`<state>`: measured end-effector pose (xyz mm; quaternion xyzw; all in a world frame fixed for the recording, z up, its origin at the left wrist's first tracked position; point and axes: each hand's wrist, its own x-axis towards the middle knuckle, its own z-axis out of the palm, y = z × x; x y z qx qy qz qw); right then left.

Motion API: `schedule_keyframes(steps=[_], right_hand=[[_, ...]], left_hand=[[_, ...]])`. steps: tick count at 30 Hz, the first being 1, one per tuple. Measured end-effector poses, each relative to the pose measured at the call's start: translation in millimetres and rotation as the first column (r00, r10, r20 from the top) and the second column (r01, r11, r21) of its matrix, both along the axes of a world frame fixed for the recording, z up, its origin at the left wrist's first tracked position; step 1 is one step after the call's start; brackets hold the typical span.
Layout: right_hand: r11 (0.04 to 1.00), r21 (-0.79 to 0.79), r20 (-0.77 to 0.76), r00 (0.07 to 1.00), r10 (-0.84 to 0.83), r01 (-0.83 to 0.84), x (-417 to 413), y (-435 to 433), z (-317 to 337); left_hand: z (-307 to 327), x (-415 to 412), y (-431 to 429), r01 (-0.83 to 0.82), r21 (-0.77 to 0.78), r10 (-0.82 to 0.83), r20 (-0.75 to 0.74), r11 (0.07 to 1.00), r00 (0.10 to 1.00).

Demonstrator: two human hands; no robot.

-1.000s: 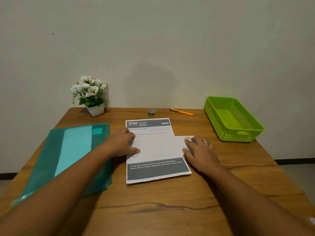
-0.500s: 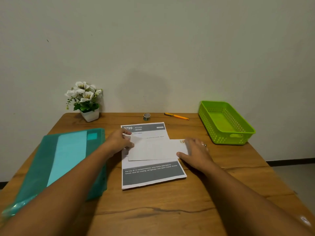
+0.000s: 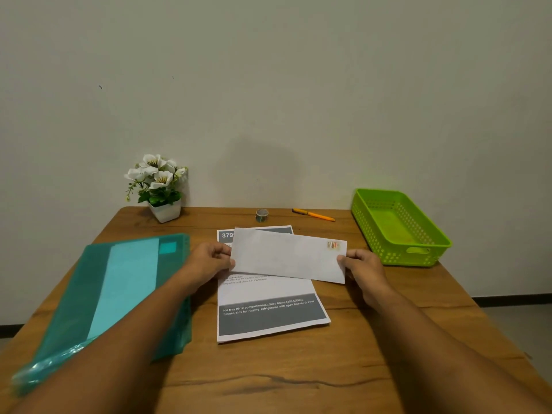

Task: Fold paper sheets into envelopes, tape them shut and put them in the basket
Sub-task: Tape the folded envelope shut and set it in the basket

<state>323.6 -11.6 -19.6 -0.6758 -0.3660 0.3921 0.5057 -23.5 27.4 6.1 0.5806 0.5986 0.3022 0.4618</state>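
Observation:
A white envelope [image 3: 286,256] with a small stamp at its right corner is held up off the table, slightly tilted. My left hand [image 3: 209,262] pinches its left edge and my right hand [image 3: 363,268] pinches its right edge. Under it a printed paper sheet [image 3: 265,306] with grey bands lies flat on the wooden table [image 3: 298,377]. A lime green basket [image 3: 398,227] stands at the table's right back corner. A small roll of tape [image 3: 262,215] sits near the back edge.
A teal plastic folder [image 3: 119,291] lies on the table's left side, partly under my left forearm. A white pot of flowers [image 3: 159,186] stands at the back left. An orange pen [image 3: 313,215] lies between the tape and the basket.
The envelope lay flat on the sheet under both hands; both hands have since gripped its ends and lifted it off the sheet. The camera view has shifted.

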Motion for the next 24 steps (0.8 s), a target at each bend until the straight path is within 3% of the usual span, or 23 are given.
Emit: schedule_keyframes(steps=[7,13,19,24], right_hand=[[0.999,0.054,-0.049,0.999,0.010,-0.007,16,-10,15],[0.987,0.163,-0.097,0.995,0.006,0.010,56,-27,45],[0.973,0.167,-0.215,0.969,-0.124,0.162,113,-45,59],[0.942,0.127,-0.335,0.907,-0.254,0.310,157,-59,55]], left_hand=[[11,14,14,-0.041,0.065,0.038,0.048,0.997,0.998],[39,63,43,0.013,0.149,-0.025,0.081,0.989,0.996],[72,147,62,0.021,0.289,-0.049,0.090,0.957,0.995],[94,216,59,0.079,0.325,-0.145,0.184,0.942,0.972]])
